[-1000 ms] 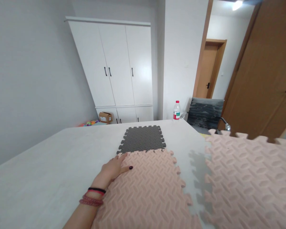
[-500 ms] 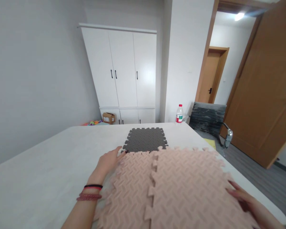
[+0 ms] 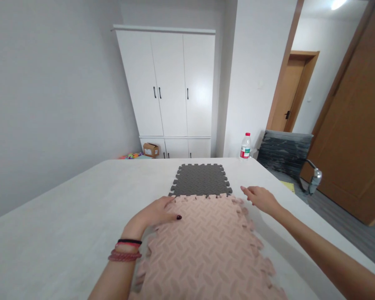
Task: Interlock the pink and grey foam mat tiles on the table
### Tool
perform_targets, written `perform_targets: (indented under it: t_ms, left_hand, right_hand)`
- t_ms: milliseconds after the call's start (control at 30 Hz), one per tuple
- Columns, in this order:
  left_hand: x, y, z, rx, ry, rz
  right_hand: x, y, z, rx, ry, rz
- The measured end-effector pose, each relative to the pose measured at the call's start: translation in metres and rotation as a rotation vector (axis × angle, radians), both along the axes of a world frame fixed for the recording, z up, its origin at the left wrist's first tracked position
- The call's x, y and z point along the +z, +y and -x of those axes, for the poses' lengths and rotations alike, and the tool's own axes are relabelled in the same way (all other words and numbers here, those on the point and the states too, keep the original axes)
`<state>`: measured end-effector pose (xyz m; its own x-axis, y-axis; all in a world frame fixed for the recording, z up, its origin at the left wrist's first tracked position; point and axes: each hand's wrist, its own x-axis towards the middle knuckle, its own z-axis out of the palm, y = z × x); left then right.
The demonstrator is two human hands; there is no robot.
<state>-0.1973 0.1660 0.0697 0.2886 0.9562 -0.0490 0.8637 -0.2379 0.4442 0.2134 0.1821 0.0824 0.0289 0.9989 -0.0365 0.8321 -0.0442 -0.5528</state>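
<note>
Pink foam mats [image 3: 203, 246] with jigsaw edges and a raised tread pattern lie stacked in front of me, nearly lined up. My left hand [image 3: 154, 214] holds the far left corner, its thumb on the top surface and its fingers at the edge. Just off the far right corner, my right hand [image 3: 261, 200] hovers over the table with partly bent fingers apart and nothing visible in them. A dark grey foam mat [image 3: 202, 180] lies flat beyond the pink ones, its near edge meeting or covered by them.
The mats lie on a white table [image 3: 75, 216]. A bottle with a red cap [image 3: 245, 146] stands at its far right corner. Beyond are a chair [image 3: 284, 154], a white cabinet [image 3: 171, 83], a cardboard box [image 3: 151, 150] and a wooden door [image 3: 353, 137].
The upper pink mat has shifted left onto the one below. My right hand has left its right edge and moved forward to the far right corner. My left thumb now rests on top.
</note>
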Motion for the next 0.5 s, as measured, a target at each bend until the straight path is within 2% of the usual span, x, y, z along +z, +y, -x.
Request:
perform_targets:
  t_ms: [133,233,367,500]
  left_hand:
    - [-0.002,-0.003,-0.008,-0.006,0.084,-0.010]
    - [-0.001,-0.005,-0.009,-0.039,0.092,-0.009]
    - [-0.001,-0.006,-0.009,-0.065,0.120,0.012]
    - [-0.002,-0.006,-0.011,-0.079,0.122,0.043]
  right_hand:
    - [-0.021,0.062,0.024,-0.030,0.165,0.135]
    - [-0.034,0.090,0.041,-0.080,0.291,0.224]
    - [-0.041,0.106,0.050,-0.114,0.424,0.251]
    - [-0.036,0.108,0.059,-0.046,0.525,0.181]
